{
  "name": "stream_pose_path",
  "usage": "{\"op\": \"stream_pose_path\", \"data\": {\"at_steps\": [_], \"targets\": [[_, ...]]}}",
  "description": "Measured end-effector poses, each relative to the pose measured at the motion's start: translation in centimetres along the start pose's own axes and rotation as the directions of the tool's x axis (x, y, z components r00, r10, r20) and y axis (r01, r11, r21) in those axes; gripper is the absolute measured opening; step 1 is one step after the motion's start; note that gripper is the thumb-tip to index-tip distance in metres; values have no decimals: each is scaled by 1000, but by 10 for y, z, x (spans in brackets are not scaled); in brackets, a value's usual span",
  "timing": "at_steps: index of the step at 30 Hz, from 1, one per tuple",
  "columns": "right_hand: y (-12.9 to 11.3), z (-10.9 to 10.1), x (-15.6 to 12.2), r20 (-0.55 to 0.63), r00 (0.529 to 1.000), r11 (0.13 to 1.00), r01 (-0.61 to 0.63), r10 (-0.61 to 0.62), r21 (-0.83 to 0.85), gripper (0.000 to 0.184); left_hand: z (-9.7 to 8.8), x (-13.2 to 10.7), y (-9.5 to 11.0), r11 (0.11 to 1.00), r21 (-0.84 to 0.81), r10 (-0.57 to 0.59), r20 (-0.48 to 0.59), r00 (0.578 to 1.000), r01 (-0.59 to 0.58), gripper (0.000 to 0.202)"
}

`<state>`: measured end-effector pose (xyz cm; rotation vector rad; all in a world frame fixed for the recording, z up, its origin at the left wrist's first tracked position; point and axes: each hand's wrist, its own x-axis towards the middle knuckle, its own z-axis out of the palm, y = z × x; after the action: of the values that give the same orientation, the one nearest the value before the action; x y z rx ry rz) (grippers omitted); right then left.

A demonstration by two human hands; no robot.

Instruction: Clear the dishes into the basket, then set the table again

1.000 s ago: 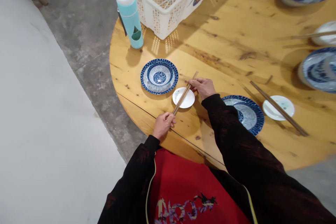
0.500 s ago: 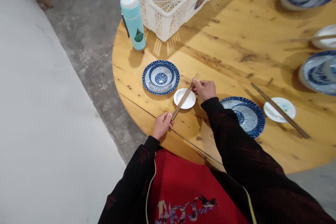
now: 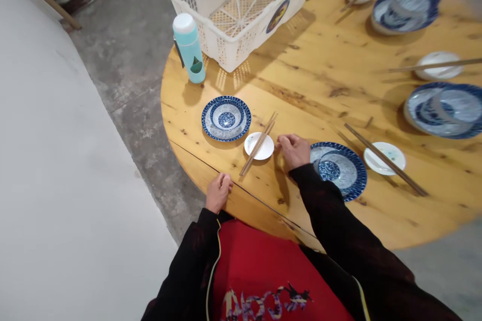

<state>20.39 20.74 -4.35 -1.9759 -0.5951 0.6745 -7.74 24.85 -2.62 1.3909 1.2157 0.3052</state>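
A pair of wooden chopsticks (image 3: 248,163) rests across a small white dish (image 3: 267,149), both ends reaching past its rim. My left hand (image 3: 219,191) is closed with nothing in it, at the table edge just below the chopsticks' near ends. To the right of the dish, my right hand (image 3: 294,150) hovers with its fingers curled together, holding nothing, apart from the chopsticks. Left of the dish sits a blue-and-white plate (image 3: 207,127) with a matching bowl (image 3: 226,118) on it. My right forearm partly covers another blue-and-white plate (image 3: 360,180) bearing a bowl (image 3: 344,173).
A white plastic basket (image 3: 231,55) and a turquoise bottle (image 3: 194,57) stand at the back left of the round wooden table (image 3: 301,80). More chopsticks (image 3: 391,163) lie over a white dish (image 3: 372,163) on the right. Similar plate-and-bowl settings stand farther right.
Both hands have let go of the chopsticks, which now lie on the white dish. My left hand has drawn back toward the table edge; my right hand has moved off to the right.
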Motion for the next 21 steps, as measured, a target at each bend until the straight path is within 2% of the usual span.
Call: {"op": "stream_pose_path", "data": {"at_steps": [2, 5, 8, 11, 14, 18, 21], "targets": [[-3, -5, -30, -50, 998, 999, 35, -36, -19, 27, -15, -11, -8, 1000, 29, -1, -52, 999, 2, 32], [1, -8, -81, 33, 999, 999, 41, -41, 20, 29, -35, -28, -18, 996, 82, -6, -126, 992, 16, 33], [15, -3, -130, 86, 995, 996, -51, 45, 68, 29, -44, -38, -19, 989, 145, 22, -165, 986, 2, 30], [32, 2, -168, 88, 983, 979, -168, 158, 114, 30, -40, -38, -11, 973, 226, 84, -152, 985, -48, 22], [45, 2, -189, 87, 973, 970, -221, 212, 103, 33, -28, -27, -2, 939, 311, 189, -108, 976, -147, 14], [51, -2, -193, 69, 971, 971, -234, 230, 53, 36, -12, -10, 1, 920, 331, 216, 24, 976, -212, 29], [49, 0, -191, 21, 974, 972, -227, 226, 68, 39, -2, 0, 0, 852, 435, 264, 122, 957, -291, 41]]}}
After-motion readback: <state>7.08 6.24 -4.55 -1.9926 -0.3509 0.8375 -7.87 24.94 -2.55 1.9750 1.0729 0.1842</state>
